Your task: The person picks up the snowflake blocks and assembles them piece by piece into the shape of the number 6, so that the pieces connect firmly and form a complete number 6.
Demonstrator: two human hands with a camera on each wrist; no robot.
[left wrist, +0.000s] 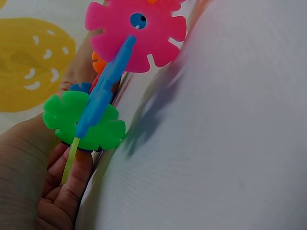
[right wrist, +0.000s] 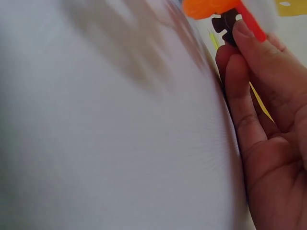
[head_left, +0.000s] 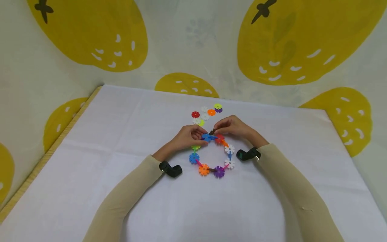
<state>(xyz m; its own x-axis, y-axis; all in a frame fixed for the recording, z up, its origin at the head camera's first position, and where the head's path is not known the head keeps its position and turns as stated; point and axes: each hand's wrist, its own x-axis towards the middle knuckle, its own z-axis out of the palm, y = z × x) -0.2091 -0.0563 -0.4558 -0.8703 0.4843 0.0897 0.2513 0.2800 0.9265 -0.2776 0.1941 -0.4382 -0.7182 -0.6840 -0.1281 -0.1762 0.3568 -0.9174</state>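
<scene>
The brown disc (head_left: 212,132) sits at the far edge of the ring of notched discs (head_left: 219,172), just beyond the ring's blue disc (head_left: 206,137); contact between them cannot be told. The right hand (head_left: 234,127), at the ring's far right, is nearer and pinches the brown disc. The left hand (head_left: 186,137), at the ring's far left, grips the blue disc. The brown disc is dark, thin and notch-edged.

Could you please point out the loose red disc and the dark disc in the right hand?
Loose red disc (head_left: 194,115): head view, on its middle.
Dark disc (right wrist: 227,23): right wrist view, on its visible notched part.
</scene>
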